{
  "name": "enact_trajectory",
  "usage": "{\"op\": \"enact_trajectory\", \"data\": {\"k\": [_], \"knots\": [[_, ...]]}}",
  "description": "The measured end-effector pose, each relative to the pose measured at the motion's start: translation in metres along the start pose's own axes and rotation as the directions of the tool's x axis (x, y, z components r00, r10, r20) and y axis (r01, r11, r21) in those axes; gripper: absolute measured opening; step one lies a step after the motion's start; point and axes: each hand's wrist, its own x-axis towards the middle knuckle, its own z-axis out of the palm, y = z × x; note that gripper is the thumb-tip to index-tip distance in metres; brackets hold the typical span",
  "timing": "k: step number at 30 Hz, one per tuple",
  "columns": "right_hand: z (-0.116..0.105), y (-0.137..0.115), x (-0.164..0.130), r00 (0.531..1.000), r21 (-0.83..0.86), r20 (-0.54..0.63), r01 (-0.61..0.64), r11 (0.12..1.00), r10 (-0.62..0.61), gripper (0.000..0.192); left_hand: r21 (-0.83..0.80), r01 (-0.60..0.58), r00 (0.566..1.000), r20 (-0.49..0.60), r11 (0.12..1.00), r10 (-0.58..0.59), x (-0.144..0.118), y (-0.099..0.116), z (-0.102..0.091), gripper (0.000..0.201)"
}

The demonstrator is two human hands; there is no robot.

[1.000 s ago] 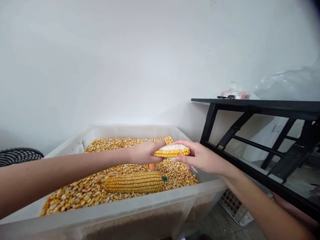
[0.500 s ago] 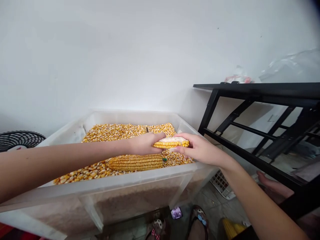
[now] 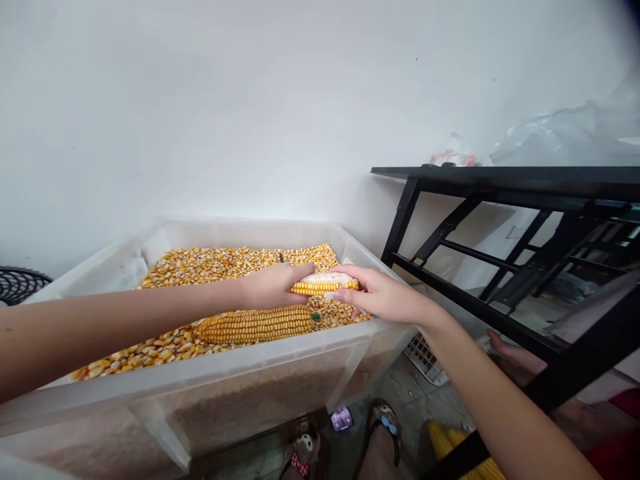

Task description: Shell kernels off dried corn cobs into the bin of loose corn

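Note:
Between my two hands is a corn cob, its lower side still covered in yellow kernels and its upper side bare and whitish. My left hand is closed round its left end, and my right hand grips the right end with the thumb along the front. Both hands are above a translucent plastic bin holding loose corn kernels. A full corn cob, with a small green piece at its right end, lies on the kernels just below my left hand.
A black folding table stands at the right, with plastic bags on top. Beneath are a white basket and another person's foot. A phone and yellow cobs are on the floor. A black fan grille is at left.
The whole view has shifted slightly, so the bin and hands appear further left. Both hands keep hold of the same cob, with little change in their grip.

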Motion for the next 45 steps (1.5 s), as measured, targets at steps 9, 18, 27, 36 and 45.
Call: {"op": "enact_trajectory", "data": {"k": [9, 18, 27, 36, 45], "knots": [[-0.003, -0.001, 0.002, 0.992, 0.108, 0.125, 0.012, 0.994, -0.026, 0.052, -0.008, -0.008, 1.0, 0.028, 1.0, 0.008, -0.002, -0.001, 0.002, 0.024], [-0.002, 0.003, 0.002, 0.991, 0.166, 0.122, 0.032, 0.986, -0.052, 0.057, -0.049, -0.044, 0.999, 0.028, 0.998, 0.045, -0.003, -0.004, 0.002, 0.024], [-0.002, -0.003, -0.003, 0.987, 0.059, 0.158, 0.017, 0.998, -0.026, 0.052, -0.121, -0.083, 0.996, 0.021, 0.989, 0.086, -0.004, -0.011, 0.01, 0.021], [0.002, -0.01, -0.007, 0.995, -0.197, -0.002, 0.096, 0.976, -0.098, 0.04, -0.214, -0.094, 0.995, 0.0, 0.972, 0.096, -0.003, -0.009, 0.016, 0.017], [0.0, 0.001, 0.0, 0.995, 0.157, -0.035, -0.091, 0.983, 0.097, 0.053, -0.209, -0.042, 0.999, -0.031, 0.977, 0.037, 0.0, -0.006, 0.02, 0.02]]}}
